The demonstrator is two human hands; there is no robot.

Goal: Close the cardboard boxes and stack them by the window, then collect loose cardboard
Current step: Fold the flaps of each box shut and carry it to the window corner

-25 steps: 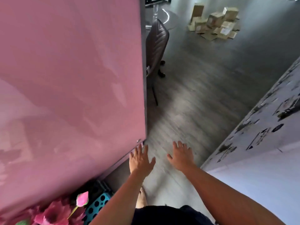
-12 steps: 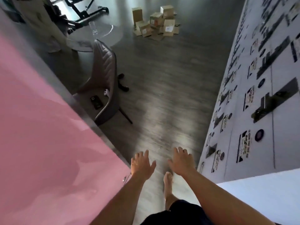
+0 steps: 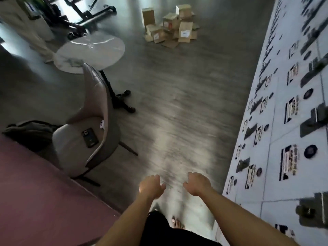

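Note:
A heap of brown cardboard boxes (image 3: 169, 23) lies on the grey floor far ahead, some upright, some tipped, with flat loose cardboard (image 3: 170, 43) at its near edge. My left hand (image 3: 151, 185) and my right hand (image 3: 197, 182) hang out in front of me low in the view, side by side, fingers loosely curled downward, holding nothing. Both hands are far from the boxes.
A grey chair (image 3: 88, 132) with a phone (image 3: 90, 137) on its seat stands to my left, beside a round white table (image 3: 90, 52). A pink panel (image 3: 35, 192) fills the lower left. A white wall of locker doors (image 3: 291, 121) runs along the right. Open floor (image 3: 177, 103) leads ahead.
The view has swung up and left past the pink panel, so the chair, table and boxes show more fully. My hands' fingers have dropped from spread to loosely curled.

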